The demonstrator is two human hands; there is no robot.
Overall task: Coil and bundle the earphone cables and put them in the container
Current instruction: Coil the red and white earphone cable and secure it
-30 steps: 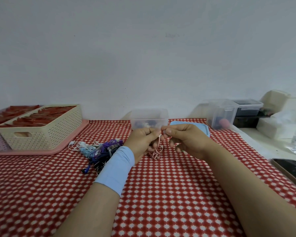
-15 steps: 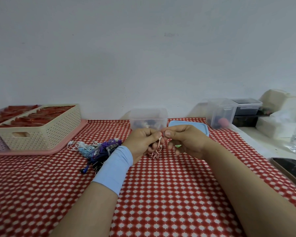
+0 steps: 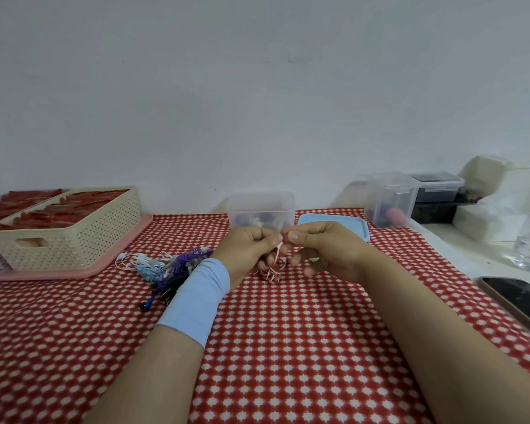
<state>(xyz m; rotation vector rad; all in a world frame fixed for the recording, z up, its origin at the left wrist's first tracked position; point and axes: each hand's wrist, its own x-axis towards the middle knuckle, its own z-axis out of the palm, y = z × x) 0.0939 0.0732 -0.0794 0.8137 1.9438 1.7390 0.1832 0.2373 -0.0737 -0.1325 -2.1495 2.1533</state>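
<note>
The left hand and right hand each hold a closed fingertip grip on the top of the pink earphone cable, whose loops hang toward the counter. The wrap likely needs even tension so the coil does not spring loose. Just behind, the clear container stands open with a few bundles inside, and its blue lid lies beside it.
</note>
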